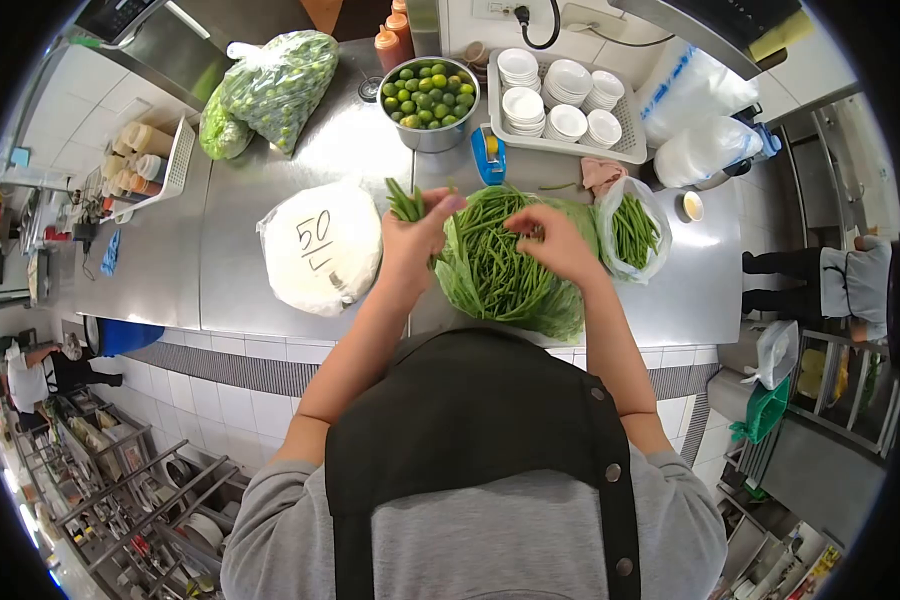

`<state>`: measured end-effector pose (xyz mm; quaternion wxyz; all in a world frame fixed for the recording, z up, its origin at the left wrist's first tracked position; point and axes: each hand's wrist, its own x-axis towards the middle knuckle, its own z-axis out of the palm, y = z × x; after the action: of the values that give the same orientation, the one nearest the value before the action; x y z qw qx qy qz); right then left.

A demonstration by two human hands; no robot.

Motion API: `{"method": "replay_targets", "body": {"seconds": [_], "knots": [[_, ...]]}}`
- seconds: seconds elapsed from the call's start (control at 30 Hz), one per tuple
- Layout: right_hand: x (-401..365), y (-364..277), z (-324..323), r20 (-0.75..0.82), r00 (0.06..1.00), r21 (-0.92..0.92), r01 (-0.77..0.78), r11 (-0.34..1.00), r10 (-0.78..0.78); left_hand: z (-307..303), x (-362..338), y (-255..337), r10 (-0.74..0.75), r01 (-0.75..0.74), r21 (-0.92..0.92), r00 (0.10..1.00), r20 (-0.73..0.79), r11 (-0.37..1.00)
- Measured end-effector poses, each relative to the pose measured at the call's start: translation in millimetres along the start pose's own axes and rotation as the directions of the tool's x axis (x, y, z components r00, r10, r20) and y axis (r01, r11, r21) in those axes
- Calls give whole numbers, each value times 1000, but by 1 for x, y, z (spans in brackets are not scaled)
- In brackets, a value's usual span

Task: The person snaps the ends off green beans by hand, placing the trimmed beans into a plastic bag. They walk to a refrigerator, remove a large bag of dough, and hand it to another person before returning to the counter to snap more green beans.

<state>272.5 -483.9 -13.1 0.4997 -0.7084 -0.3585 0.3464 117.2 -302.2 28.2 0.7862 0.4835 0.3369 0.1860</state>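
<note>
A bunch of green beans (404,203) is gripped in my left hand (416,238), with the cut-looking ends pointing up and away from me. My right hand (558,244) hovers over the large open green bag, its fingers curled and apart. Loose green beans (505,255) fill that plastic bag (560,318), which lies directly in front of me. To its right, a smaller clear bag (660,255) holds more green beans (632,230). Left of my left hand lies a round white wrapped package (322,245) marked "50".
Behind the beans stand a metal pot (432,137) of limes, a blue tape dispenser (489,155) and a tray (625,148) of stacked white dishes. A bag of green produce (282,88) sits back left. Other people (855,290) stand at both sides.
</note>
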Motion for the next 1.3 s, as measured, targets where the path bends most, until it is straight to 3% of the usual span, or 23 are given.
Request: {"method": "replay_targets", "body": {"seconds": [0.07, 0.1, 0.3, 0.43, 0.53, 0.67, 0.73, 0.77, 0.83, 0.9, 0.93, 0.97, 1.03, 1.13, 1.3], "knots": [[-9, 12, 7, 93, 986, -380, 166, 910, -141, -3, 8, -4, 14, -9, -309, 1000, 13, 951], [-11, -15, 15, 96, 990, -192, 125, 973, -108, -5, 11, -6, 16, -17, -306, 1000, -4, 952], [1, -54, 58, -97, 978, -114, 173, 978, -184, 1, 10, -8, 74, -91, -348, 995, -62, 933], [8, -57, 51, -287, 934, -183, 167, 969, -215, 6, -1, -2, 182, -223, -279, 969, -167, 934], [17, -53, 44, -305, 932, -296, 105, 949, -198, 8, -9, -13, 252, -282, -147, 948, -192, 948], [36, -16, 50, -254, 912, -492, 165, 855, -322, 5, -6, -28, 228, -265, -135, 944, -240, 955], [43, 0, 50, -238, 897, -575, 179, 798, -373, 1, -8, -22, 272, -292, -45, 928, -253, 955], [44, 7, 47, -216, 950, -573, 65, 817, -227, -3, -8, -17, 295, -305, -1, 920, -258, 952], [45, 11, 34, -161, 984, -582, -156, 798, 75, -13, -9, -4, 194, -218, -170, 970, -148, 961], [43, 16, 20, -25, 990, -565, -129, 815, 140, -33, -8, 0, 77, -62, -348, 997, 30, 935], [42, 20, 15, 46, 984, -555, -117, 824, 170, -40, -6, -4, 4, 6, -405, 1000, 23, 914], [42, 25, 12, 69, 990, -596, -61, 801, 127, -46, -4, -9, -69, 72, -462, 997, 23, 884], [45, 30, 14, -18, 993, -569, -103, 816, 113, -44, -7, -9, -201, 161, -484, 979, -31, 860], [51, 33, 18, -66, 996, -579, -84, 811, 56, -42, -9, -27, -222, 243, -564, 969, 107, 789], [51, 38, 22, 10, 999, -656, 42, 754, -47, -28, -6, -35, -226, 250, -346, 968, 108, 904]]}}
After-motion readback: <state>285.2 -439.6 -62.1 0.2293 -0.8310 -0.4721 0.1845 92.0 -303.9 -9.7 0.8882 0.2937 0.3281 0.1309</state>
